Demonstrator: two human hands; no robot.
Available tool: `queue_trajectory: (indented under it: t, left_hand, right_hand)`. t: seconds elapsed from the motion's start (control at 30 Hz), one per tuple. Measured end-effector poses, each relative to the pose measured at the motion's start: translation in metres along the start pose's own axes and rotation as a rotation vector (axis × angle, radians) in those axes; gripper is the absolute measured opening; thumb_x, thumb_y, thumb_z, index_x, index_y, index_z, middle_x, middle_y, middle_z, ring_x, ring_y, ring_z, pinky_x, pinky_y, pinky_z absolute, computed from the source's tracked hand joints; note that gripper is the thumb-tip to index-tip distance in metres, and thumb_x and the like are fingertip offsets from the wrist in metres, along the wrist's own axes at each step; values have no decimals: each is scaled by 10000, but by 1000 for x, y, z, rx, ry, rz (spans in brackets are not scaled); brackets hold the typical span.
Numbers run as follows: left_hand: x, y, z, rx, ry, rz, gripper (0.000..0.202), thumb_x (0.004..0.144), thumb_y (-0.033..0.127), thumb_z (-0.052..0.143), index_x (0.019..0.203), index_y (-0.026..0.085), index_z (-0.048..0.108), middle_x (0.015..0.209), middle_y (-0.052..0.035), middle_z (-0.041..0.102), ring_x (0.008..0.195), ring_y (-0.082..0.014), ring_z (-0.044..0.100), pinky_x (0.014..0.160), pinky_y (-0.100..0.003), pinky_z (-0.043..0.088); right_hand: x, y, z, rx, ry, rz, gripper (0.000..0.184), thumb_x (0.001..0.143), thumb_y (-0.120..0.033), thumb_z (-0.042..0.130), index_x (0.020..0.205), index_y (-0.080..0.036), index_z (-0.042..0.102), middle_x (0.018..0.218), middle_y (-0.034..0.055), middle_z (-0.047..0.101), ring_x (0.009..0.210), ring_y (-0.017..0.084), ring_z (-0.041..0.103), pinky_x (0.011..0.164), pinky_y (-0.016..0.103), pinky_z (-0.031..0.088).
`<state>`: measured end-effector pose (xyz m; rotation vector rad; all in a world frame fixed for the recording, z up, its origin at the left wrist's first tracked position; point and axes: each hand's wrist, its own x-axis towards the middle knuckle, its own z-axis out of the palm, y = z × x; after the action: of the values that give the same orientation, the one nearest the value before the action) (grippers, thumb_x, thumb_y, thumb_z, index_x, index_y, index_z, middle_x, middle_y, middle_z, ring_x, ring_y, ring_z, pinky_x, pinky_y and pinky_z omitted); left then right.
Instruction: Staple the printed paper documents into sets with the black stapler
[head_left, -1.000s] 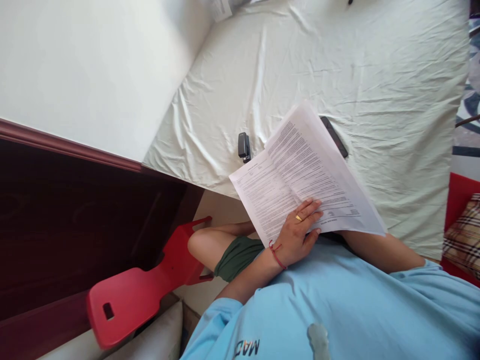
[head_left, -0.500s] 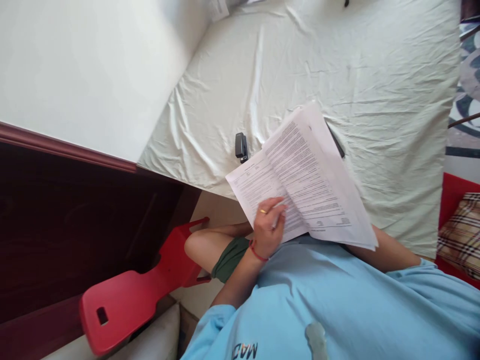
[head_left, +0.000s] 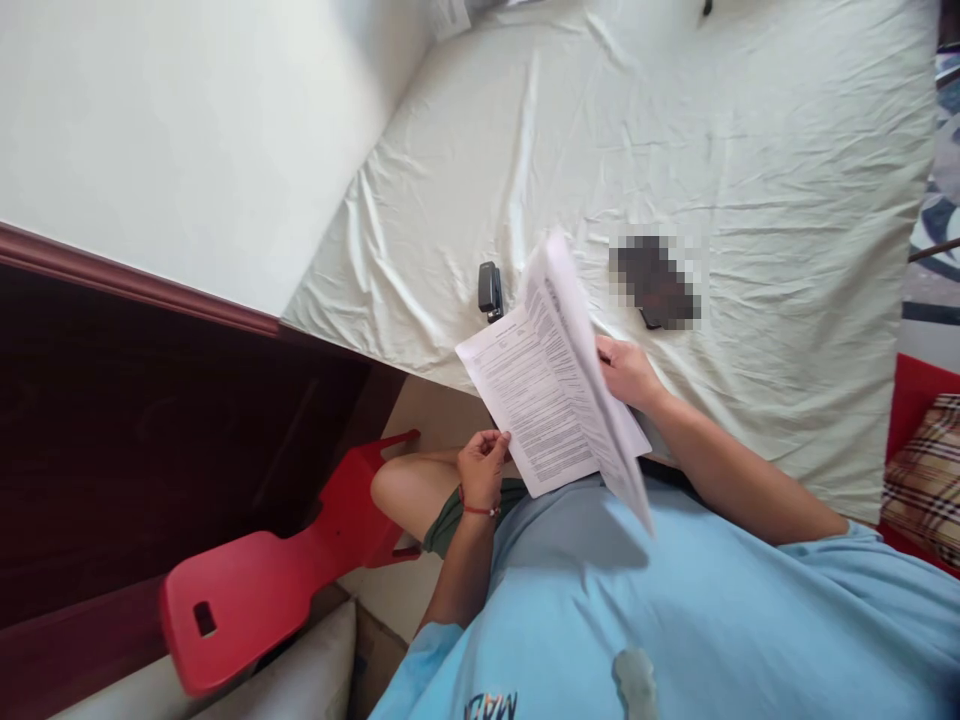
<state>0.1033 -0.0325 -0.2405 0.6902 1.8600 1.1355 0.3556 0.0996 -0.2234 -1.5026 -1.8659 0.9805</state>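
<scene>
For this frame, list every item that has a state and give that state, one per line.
Printed document: held open, top sheets lifted and bent over mid-turn.
Left hand: pinching the lower left edge of the flat page.
Right hand: gripping the lifted sheets.
Stapler: lying shut on the bed sheet.
Dark flat object: lying on the sheet, blurred.
Red chair: tipped on its side.

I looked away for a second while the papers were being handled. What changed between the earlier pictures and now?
The left hand slid off the top page to pinch the lower sheet's edge. The right hand, hidden before, now lifts the top pages up on edge, uncovering the blurred dark object. The stapler and red chair stayed put.
</scene>
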Motion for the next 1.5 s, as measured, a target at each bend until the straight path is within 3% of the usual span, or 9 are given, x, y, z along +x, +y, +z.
queue_trajectory:
  t: [0.13, 0.23, 0.37, 0.6, 0.73, 1.1, 1.2, 1.4, 1.5]
  left_hand:
    - [-3, 7, -7, 167, -26, 98, 266, 709, 397, 732, 771, 140, 708, 690, -37, 726, 608, -162, 626, 574, -263, 487]
    - [-6, 16, -14, 471, -25, 254, 160, 729, 290, 669, 753, 148, 740, 711, -42, 743, 676, -187, 646, 615, -259, 454]
    - [-8, 24, -13, 752, 24, 355, 141, 763, 282, 648, 682, 169, 668, 604, -8, 655, 592, -144, 561, 586, -243, 369]
    - [1, 14, -5, 610, -33, 273, 136, 774, 264, 633, 814, 148, 692, 807, -53, 749, 720, -165, 629, 659, -237, 427]
    - [2, 10, -5, 640, -11, 227, 115, 761, 194, 614, 734, 125, 703, 746, -56, 752, 694, -162, 618, 637, -226, 408]
    - [-15, 55, -4, 1362, -116, 248, 221, 883, 226, 562, 727, 177, 711, 867, -143, 770, 699, -216, 606, 616, -335, 222]
    - [-19, 70, -7, 1238, -130, 261, 232, 864, 247, 579, 651, 174, 636, 753, -102, 721, 669, -193, 562, 611, -320, 240]
    - [-34, 107, -12, 544, -143, 469, 357, 927, 328, 552, 607, 193, 473, 587, 36, 421, 606, -121, 399, 595, -251, 323]
    - [-41, 122, -3, 309, -240, 587, 381, 929, 288, 610, 596, 184, 459, 690, 21, 470, 683, -123, 453, 655, -247, 379]
  right_hand:
    - [3, 3, 2, 24, 36, -19, 374, 922, -425, 509, 666, -208, 345, 620, -23, 429, 610, 125, 377, 624, 313, 264]
    - [3, 5, 3, 43, 19, -10, 362, 910, -459, 502, 682, -210, 372, 631, -20, 452, 614, 131, 390, 627, 306, 267]
    - [2, 3, 2, 45, 4, 6, 344, 901, -463, 499, 691, -212, 396, 631, -14, 463, 620, 138, 395, 632, 304, 269]
    - [3, 2, 3, 56, 8, 3, 339, 899, -464, 494, 692, -211, 403, 632, -14, 459, 619, 137, 401, 634, 303, 272]
    - [3, 4, 4, 39, 6, -1, 335, 897, -464, 495, 694, -211, 409, 642, -13, 471, 623, 139, 399, 635, 304, 269]
    - [2, 3, 3, 42, 11, -5, 341, 891, -463, 504, 685, -212, 400, 639, -14, 465, 616, 137, 388, 635, 303, 273]
    - [2, 2, 2, 46, 16, 1, 347, 893, -465, 500, 683, -211, 393, 635, -14, 465, 617, 137, 393, 636, 302, 274]
    - [3, 2, 2, 56, 12, 12, 350, 890, -470, 500, 684, -210, 388, 635, -15, 462, 617, 134, 400, 629, 303, 271]
    - [3, 2, 3, 55, 15, 5, 348, 893, -455, 504, 681, -207, 382, 642, -16, 461, 619, 130, 393, 628, 307, 264]
